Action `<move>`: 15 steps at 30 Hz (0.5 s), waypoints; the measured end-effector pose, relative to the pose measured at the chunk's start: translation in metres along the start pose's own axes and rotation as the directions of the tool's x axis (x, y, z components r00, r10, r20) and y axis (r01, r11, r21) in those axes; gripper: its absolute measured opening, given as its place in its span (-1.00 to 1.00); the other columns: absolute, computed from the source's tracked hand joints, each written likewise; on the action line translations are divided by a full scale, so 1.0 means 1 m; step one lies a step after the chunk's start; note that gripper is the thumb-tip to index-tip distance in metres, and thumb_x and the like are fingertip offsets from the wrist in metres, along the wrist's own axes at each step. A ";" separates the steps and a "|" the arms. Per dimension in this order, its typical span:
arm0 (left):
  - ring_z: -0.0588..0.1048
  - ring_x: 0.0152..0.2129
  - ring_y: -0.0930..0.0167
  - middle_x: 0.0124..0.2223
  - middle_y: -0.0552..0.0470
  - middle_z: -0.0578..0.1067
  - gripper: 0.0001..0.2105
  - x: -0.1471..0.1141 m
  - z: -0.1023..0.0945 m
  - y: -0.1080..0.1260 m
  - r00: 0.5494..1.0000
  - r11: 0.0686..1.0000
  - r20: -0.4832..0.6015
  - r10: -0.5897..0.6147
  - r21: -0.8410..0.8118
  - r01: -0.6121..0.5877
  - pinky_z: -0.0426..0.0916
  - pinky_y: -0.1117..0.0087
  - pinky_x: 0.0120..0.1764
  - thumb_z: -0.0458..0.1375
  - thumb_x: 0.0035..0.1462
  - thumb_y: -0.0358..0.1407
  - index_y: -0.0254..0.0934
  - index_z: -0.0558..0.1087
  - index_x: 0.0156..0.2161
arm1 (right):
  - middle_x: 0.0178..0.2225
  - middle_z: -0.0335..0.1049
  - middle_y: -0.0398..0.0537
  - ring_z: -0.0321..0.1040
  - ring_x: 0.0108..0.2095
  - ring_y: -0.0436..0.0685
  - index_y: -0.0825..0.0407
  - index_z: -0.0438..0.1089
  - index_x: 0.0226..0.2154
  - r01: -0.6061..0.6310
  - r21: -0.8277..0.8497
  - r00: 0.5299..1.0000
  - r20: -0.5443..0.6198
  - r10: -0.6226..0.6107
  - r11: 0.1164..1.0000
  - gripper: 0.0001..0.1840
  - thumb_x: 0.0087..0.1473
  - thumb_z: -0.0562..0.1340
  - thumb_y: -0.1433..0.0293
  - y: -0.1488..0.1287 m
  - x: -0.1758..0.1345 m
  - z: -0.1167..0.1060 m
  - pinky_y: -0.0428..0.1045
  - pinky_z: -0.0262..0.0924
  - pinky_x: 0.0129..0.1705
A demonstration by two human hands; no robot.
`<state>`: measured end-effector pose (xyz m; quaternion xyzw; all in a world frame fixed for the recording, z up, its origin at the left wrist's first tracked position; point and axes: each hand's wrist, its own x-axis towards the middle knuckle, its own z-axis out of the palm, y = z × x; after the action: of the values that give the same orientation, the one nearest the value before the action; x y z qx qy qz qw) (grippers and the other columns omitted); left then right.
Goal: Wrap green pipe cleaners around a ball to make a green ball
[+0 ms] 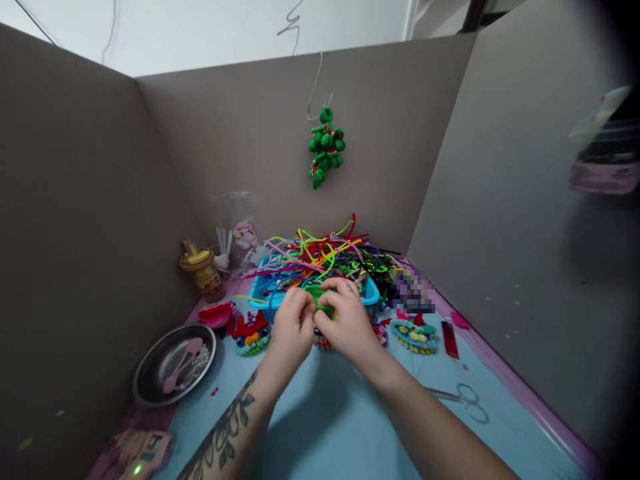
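Note:
Both my hands meet over the middle of the table, in front of a blue basket [370,291] heaped with colourful pipe cleaners [320,253]. Between them is a green pipe cleaner piece [316,291], bent into a shape that my fingers partly cover. My left hand [294,323] pinches its left side with thumb and forefinger. On its right side the fingers of my right hand [345,317] are curled and closed. Just beyond and below the hands lie finished-looking fuzzy figures: a red and teal one [251,333] to the left, a teal and yellow one [414,335] to the right.
A steel bowl [145,383] with a pink scoop and white beads sits at left, near a lidded cup [203,272]. Scissors [463,397] and a red lighter-like item [449,340] lie at right. A green ornament [326,143] hangs on the grey partition [240,147].

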<state>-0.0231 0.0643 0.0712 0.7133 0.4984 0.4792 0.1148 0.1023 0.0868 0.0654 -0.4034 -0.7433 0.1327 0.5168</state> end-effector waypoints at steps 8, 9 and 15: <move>0.32 -0.40 0.41 -0.39 0.07 0.30 -0.82 -0.014 0.017 0.002 0.955 0.992 -0.269 0.123 0.028 -0.120 0.25 0.40 -0.32 -0.06 0.10 -0.54 -0.21 0.22 -0.43 | -0.31 0.30 -0.02 0.20 -0.19 0.20 0.01 0.32 -0.60 -0.055 0.012 0.998 -0.031 0.055 0.998 -0.84 -0.19 0.17 0.59 -0.006 -0.006 0.005 0.13 0.14 -0.09; 0.32 -0.41 0.42 -0.38 0.07 0.31 -0.82 -0.014 0.018 0.001 0.947 0.990 -0.290 0.141 0.027 -0.139 0.25 0.40 -0.32 -0.06 0.09 -0.54 -0.22 0.23 -0.43 | -0.32 0.29 -0.03 0.20 -0.20 0.19 0.01 0.33 -0.60 -0.071 0.014 0.997 -0.021 0.071 0.997 -0.84 -0.19 0.17 0.59 -0.006 -0.006 0.005 0.12 0.14 -0.10; 0.36 -0.18 0.35 -0.26 0.01 0.35 -0.93 -0.005 0.013 -0.013 0.986 0.994 -0.167 0.014 -0.101 -0.031 0.29 0.33 -0.16 0.00 0.16 -0.42 -0.23 0.27 -0.36 | -0.34 0.29 -0.05 0.22 -0.20 0.18 0.04 0.39 -0.60 -0.170 0.087 0.985 0.049 0.166 0.982 -0.91 -0.18 0.21 0.52 0.004 0.005 -0.003 0.09 0.10 -0.09</move>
<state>-0.0205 0.0708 0.0533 0.6697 0.4726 0.5633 0.1045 0.1064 0.0924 0.0676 -0.4379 -0.7103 0.2180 0.5062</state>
